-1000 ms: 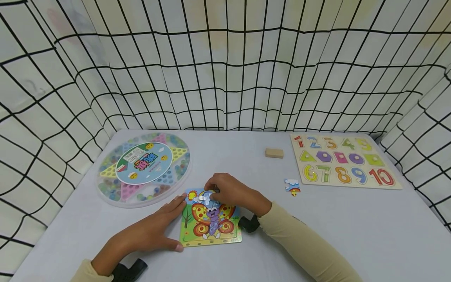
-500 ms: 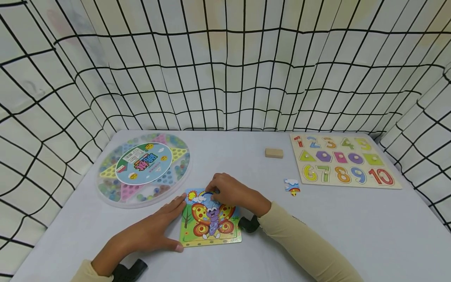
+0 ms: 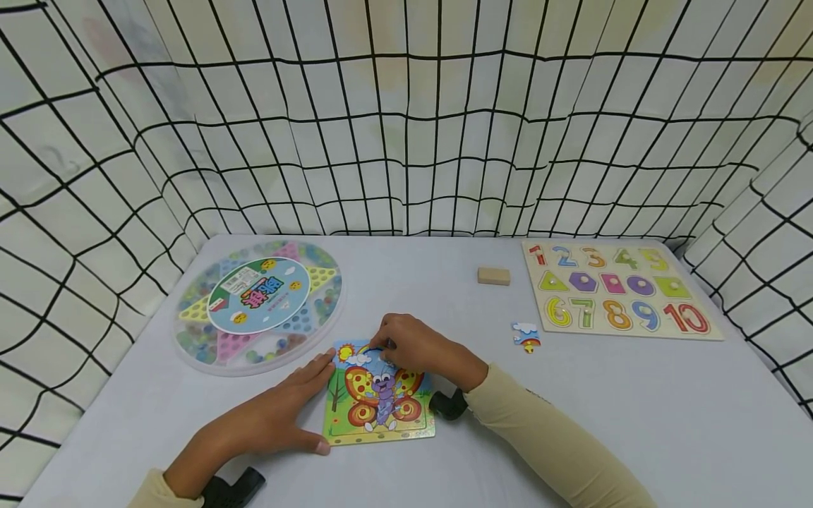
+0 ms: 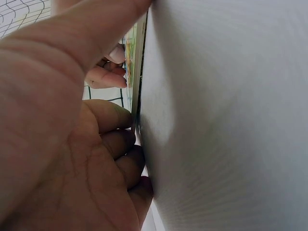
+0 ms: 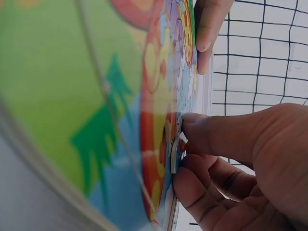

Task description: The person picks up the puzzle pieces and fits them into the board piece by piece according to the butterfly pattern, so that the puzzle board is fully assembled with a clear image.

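Observation:
A butterfly jigsaw puzzle [image 3: 381, 409] in a flat board lies in front of me, its picture mostly filled. My left hand [image 3: 279, 409] rests along the board's left edge, with the thumb by the lower left corner and the fingertips at the upper left. In the left wrist view, those fingers touch the board's thin edge. My right hand [image 3: 413, 343] is over the board's top edge. Between its thumb and fingers it pinches a small puzzle piece [image 5: 175, 153], whose edge stands slightly raised from the picture. Much of that piece is hidden by the fingers.
A loose puzzle piece [image 3: 527, 337] with a cloud and rainbow lies right of the board. Behind it are a wooden block [image 3: 494, 276] and a number-and-shape board [image 3: 622, 289]. A round marble board game [image 3: 260, 303] sits left. Black netting [image 3: 406, 113] surrounds the table.
The pinched piece, pale and tilted a second ago, has turned or lowered under the right fingers, and the cloud and rainbow print beside it now shows. The left hand stays put.

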### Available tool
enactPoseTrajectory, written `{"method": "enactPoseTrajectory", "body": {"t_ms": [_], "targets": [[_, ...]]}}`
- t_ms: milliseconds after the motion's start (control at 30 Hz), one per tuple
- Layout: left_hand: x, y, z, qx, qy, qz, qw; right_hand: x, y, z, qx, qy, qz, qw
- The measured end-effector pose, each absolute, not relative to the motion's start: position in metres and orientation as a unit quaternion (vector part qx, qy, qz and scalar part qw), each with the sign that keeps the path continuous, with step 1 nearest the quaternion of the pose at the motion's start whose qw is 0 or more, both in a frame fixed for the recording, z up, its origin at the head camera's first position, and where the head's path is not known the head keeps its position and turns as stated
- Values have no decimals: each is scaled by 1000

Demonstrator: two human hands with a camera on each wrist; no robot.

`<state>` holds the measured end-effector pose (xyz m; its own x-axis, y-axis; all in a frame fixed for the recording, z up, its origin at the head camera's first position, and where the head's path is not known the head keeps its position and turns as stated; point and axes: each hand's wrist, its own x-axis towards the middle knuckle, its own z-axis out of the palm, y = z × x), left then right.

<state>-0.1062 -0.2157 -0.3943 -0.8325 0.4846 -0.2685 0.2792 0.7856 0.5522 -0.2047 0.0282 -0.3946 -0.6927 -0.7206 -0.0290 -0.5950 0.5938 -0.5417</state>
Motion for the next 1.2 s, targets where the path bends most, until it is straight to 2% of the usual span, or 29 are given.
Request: {"method": "enactPoseTrajectory", "body": {"t_ms": [267, 600, 1200], "targets": [[-106, -216, -394, 209, 923, 251, 203, -204, 31, -395, -384, 881, -253, 109], [-105, -215, -393, 203, 921, 263, 204, -205, 48, -392, -374, 863, -309, 139], [-104, -216, -394, 208, 922, 261, 198, -209, 90, -384, -342, 871, -342, 87]]}}
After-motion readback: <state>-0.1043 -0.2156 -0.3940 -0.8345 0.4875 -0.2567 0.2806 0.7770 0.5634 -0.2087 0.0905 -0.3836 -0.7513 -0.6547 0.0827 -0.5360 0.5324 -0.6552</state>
